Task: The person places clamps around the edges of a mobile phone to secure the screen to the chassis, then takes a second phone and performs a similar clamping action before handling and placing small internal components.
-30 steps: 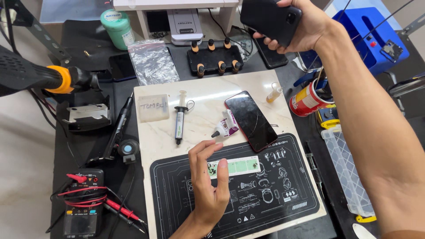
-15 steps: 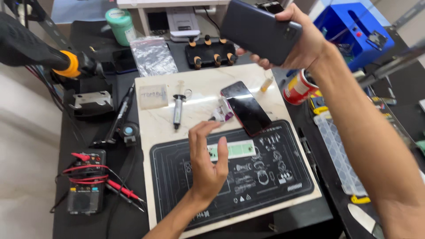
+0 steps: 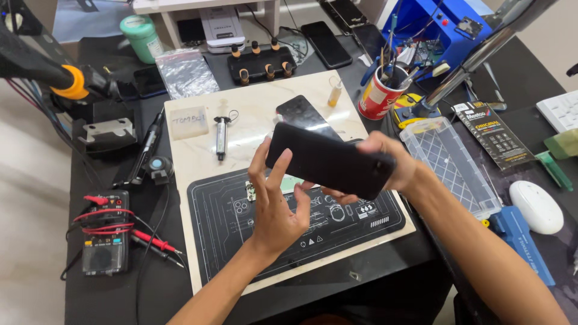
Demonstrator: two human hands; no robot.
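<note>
Tools (image 3: 394,60), perhaps tweezers, in red cup (image 3: 376,99)

Black mat (image 3: 241,241) bare at near-left corner: open room below left hand (image 3: 278,207). Syringe (image 3: 221,137) and glass panel (image 3: 304,114) crowd board's far half. Red cup (image 3: 378,99) and clear tray (image 3: 451,162) block right side. Multimeter (image 3: 105,241) leads clutter left worktop (image 3: 120,295).
</note>
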